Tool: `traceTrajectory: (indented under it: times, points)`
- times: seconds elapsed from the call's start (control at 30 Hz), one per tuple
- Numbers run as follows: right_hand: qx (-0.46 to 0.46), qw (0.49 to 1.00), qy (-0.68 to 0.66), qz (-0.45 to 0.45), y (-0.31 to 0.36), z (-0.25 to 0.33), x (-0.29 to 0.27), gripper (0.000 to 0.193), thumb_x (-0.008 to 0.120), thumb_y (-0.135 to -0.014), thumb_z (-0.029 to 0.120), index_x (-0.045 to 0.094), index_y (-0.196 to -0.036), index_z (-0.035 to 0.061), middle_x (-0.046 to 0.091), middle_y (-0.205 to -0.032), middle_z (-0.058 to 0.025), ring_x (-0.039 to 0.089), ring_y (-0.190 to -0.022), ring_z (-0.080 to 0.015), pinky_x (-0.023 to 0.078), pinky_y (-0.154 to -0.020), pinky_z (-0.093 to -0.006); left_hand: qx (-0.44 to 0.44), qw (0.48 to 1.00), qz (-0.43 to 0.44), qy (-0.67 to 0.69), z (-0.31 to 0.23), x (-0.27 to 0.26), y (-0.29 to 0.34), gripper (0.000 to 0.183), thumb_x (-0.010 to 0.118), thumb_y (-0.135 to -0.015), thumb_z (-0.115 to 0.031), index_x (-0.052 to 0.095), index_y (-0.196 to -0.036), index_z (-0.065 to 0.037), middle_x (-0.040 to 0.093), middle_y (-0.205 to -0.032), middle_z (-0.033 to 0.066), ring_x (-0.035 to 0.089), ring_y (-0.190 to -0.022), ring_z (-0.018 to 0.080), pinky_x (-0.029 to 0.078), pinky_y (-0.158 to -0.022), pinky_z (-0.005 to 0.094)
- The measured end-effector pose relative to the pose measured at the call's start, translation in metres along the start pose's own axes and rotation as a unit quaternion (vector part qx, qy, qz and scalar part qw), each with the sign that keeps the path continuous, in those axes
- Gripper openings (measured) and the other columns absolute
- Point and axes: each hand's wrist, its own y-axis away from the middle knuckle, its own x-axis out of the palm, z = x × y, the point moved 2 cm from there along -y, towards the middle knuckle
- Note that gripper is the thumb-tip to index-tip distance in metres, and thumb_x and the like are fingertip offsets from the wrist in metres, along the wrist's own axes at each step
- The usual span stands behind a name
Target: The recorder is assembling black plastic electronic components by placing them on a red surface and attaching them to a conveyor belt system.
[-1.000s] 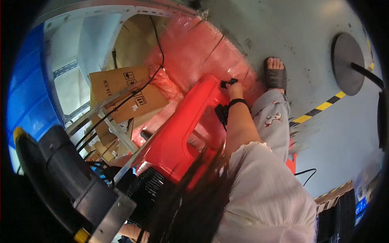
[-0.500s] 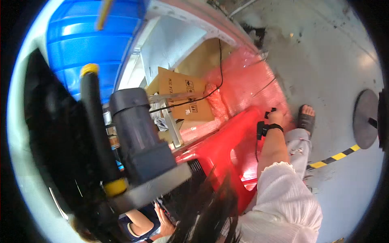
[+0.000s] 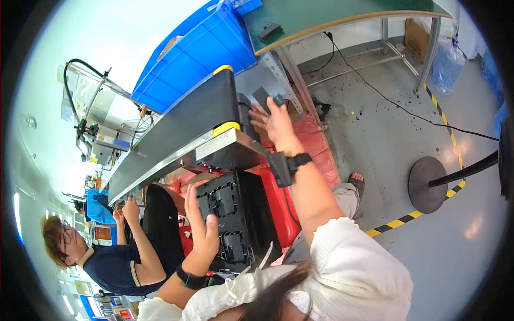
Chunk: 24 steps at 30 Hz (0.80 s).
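My right hand (image 3: 276,125) is raised beside the near end of a dark conveyor belt (image 3: 187,115). At its fingertips is a small black part (image 3: 267,99), which looks pinched by the thumb while other fingers stick out. My left hand (image 3: 202,230) is open, fingers stretched upward, with nothing in it. Next to it lies a black tray (image 3: 262,208) holding several black moulded parts (image 3: 225,200). Under the tray shows a red plastic stool (image 3: 284,208). Both wrists wear black straps; a dark box-shaped device (image 3: 281,168) sits on the right one.
A large blue bin (image 3: 198,53) stands behind the belt. The green-topped table (image 3: 332,10) at the back carries a black part (image 3: 270,32). A co-worker (image 3: 115,267) sits at left, hands by the belt. A round stand base (image 3: 428,184) and a cable (image 3: 391,107) are on the floor.
The view has swung up from the floor and boxes to the belt and table. My right hand has risen from low beside the red stool to the belt's end. My left hand now shows plainly, open.
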Motion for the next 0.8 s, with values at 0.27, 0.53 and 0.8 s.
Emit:
traceTrajectory:
  times: [0.27, 0.53, 0.8]
  points:
    - [-0.096, 0.984, 0.086, -0.122, 0.086, 0.014, -0.044, 0.024, 0.052, -0.092, 0.017, 0.042, -0.109, 0.0038, 0.063, -0.089, -0.0173, 0.066, -0.07, -0.0262, 0.055, -0.055, -0.0343, -0.047, 0.994, -0.061, -0.074, 0.005, -0.01, 0.031, 0.055, 0.058, -0.085, -0.018, 0.037, -0.132, 0.0, 0.031, -0.139, 0.0201, 0.03, -0.129, 0.0352, 0.023, -0.107, 0.0423]
    - [0.113, 0.869, 0.451, 0.17, 0.211, -0.009, 0.041, 0.025, 0.068, -0.08, 0.02, 0.055, -0.089, 0.0015, 0.057, -0.067, -0.0044, 0.05, -0.047, -0.0084, 0.04, -0.042, -0.0221, -0.156, 0.981, -0.117, -0.018, 0.076, -0.018, 0.107, 0.032, 0.054, -0.089, -0.013, 0.053, -0.119, -0.001, 0.048, -0.126, 0.0166, 0.044, -0.119, 0.0305, 0.03, -0.102, 0.0383]
    - [0.095, 0.68, 0.651, 0.324, 0.252, -0.115, 0.069, 0.031, 0.065, -0.08, 0.024, 0.057, -0.094, -0.0012, 0.062, -0.075, -0.0136, 0.061, -0.065, -0.0189, 0.048, -0.062, -0.034, -0.308, 0.909, 0.038, 0.278, 0.073, -0.016, 0.133, 0.025, 0.057, -0.09, -0.013, 0.056, -0.112, 0.001, 0.059, -0.083, 0.0009, 0.053, -0.065, 0.0064, 0.042, -0.056, 0.0207]
